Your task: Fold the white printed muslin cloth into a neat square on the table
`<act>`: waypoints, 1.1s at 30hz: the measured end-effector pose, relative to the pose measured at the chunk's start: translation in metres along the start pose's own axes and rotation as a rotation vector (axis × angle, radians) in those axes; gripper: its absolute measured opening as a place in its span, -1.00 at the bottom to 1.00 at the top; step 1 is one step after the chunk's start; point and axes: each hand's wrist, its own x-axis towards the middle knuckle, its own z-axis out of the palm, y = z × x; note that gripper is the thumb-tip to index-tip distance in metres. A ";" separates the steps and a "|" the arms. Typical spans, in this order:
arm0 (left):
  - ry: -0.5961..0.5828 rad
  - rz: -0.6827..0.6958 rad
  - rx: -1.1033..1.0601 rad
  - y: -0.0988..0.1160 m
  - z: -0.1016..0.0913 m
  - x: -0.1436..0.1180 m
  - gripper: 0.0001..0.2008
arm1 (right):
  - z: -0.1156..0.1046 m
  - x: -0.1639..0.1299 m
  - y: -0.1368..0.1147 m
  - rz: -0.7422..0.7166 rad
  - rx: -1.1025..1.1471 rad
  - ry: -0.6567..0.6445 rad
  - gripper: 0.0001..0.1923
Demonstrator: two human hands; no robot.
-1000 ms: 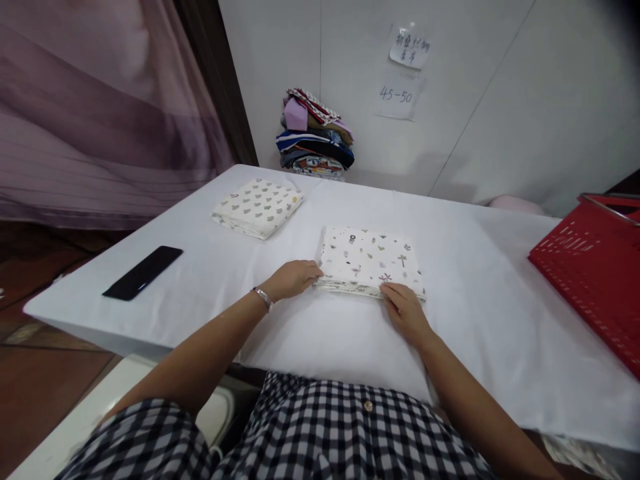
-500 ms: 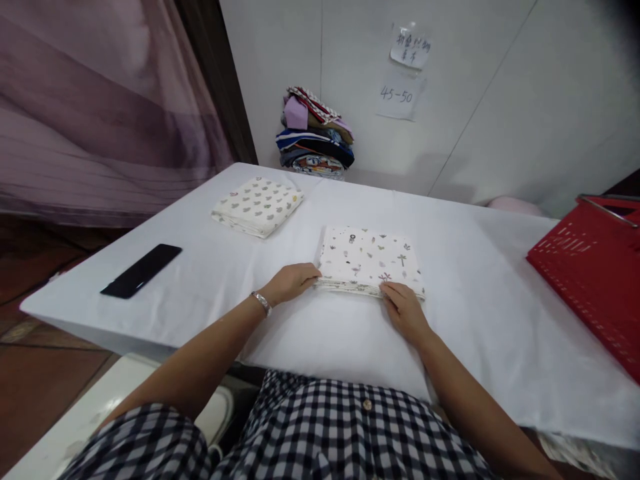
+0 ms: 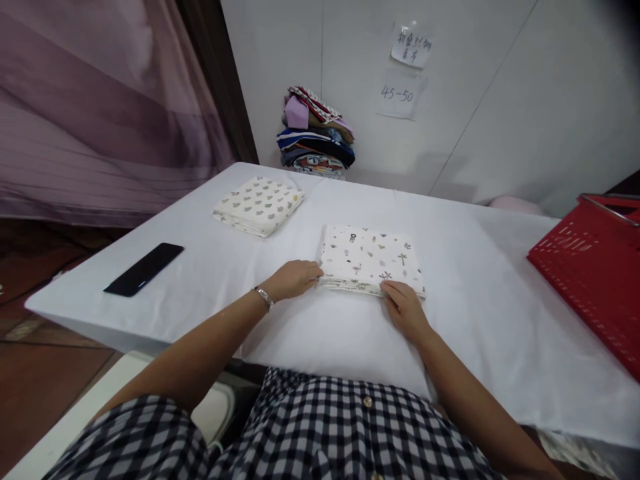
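A white cloth (image 3: 370,257) with small plant and animal prints lies folded into a layered rectangle on the table in front of me. At its near left corner, my left hand (image 3: 296,278) pinches the layered edge, thumb and fingers together. My right hand (image 3: 404,307) grips the near edge toward the right, fingertips on top and the thumb low at the fold. Farther back and to the left rests a second folded cloth (image 3: 259,205), white with grey-green prints, touched by neither hand.
The table (image 3: 480,320) has a white cover. A black phone (image 3: 144,269) lies near its left edge. On the right stands a red basket (image 3: 595,273) with a metal handle. Several folded fabrics form a stack (image 3: 316,133) at the wall behind the table, below paper signs (image 3: 399,95).
Both hands stay at the near edge of the folded cloth, with hardly any motion. The whole view has shifted very slightly.
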 end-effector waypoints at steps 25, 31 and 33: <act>-0.033 0.006 0.214 0.006 0.004 0.002 -0.79 | -0.001 0.000 -0.001 -0.001 -0.004 -0.006 -0.67; 0.010 0.025 0.085 0.005 0.007 -0.004 -0.82 | 0.001 -0.001 0.001 0.004 -0.009 0.012 -0.67; 0.014 0.019 0.061 0.006 0.005 -0.004 -0.83 | 0.001 -0.001 0.002 0.002 -0.010 0.011 -0.66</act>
